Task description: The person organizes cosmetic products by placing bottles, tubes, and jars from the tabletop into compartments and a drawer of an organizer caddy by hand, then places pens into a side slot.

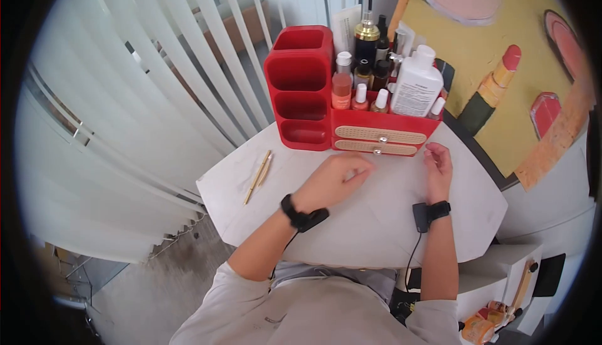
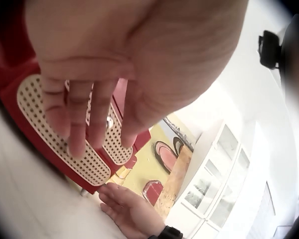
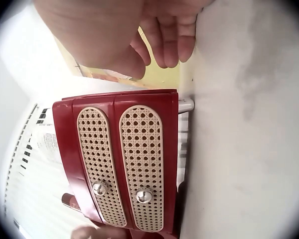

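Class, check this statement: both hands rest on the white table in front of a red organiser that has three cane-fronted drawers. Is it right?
Not quite. The red organiser has two cane-fronted drawers, not three; the right wrist view shows them side by side, each with a metal knob. The rest stands: in the head view the left hand and right hand rest on the white table before it.

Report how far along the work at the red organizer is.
Done: bottles stand in the red organizer; both drawers are closed. In hand: nothing; the left hand and right hand rest empty on the table. Left: two gold sticks lie loose, and the left-side compartments are empty.
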{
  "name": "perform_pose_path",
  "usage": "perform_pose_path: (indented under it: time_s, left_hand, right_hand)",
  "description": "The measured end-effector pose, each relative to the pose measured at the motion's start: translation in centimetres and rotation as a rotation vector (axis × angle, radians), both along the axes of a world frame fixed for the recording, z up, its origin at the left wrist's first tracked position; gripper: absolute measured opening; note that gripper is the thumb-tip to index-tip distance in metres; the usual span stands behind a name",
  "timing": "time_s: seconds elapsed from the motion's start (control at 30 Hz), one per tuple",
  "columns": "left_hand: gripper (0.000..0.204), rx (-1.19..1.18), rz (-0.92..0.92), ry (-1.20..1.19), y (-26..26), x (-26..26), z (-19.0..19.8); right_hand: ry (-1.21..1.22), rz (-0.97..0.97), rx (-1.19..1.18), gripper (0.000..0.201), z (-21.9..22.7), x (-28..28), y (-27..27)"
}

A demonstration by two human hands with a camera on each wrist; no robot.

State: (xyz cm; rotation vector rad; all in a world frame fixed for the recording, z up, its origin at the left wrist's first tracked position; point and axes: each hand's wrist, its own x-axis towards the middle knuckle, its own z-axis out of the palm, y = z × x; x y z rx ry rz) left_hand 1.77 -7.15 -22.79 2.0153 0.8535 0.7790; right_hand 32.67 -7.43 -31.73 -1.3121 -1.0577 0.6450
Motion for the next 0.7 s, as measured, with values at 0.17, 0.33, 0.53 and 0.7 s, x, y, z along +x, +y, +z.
perform_pose_path:
  time_s: [0.17, 0.33, 0.53, 0.7]
  left_hand:
    - [0.018, 0.356, 0.613, 0.411, -2.3, -9.8, -0.4]
    - [0.02, 0.12, 0.637, 0.526, -1.9, -16.1, -2.2]
    - [0.017, 0.081, 0.573, 0.425, -1.5, -15.1, -3.6]
    - [0.014, 0.403, 0.546, 0.472, -2.0, -12.8, -2.6]
  right_hand:
    - [-0.057, -0.016, -0.002, 0.02, 0.1, 0.2, 0.3]
    - [-0.095, -0.005, -0.054, 0.02, 1.1, -1.0, 0.0]
    - [-0.055, -0.022, -0.021, 0.025, 0.5, -0.1, -0.2]
    - [-0.047, -0.018, -0.034, 0.024, 0.2, 0.0, 0.0]
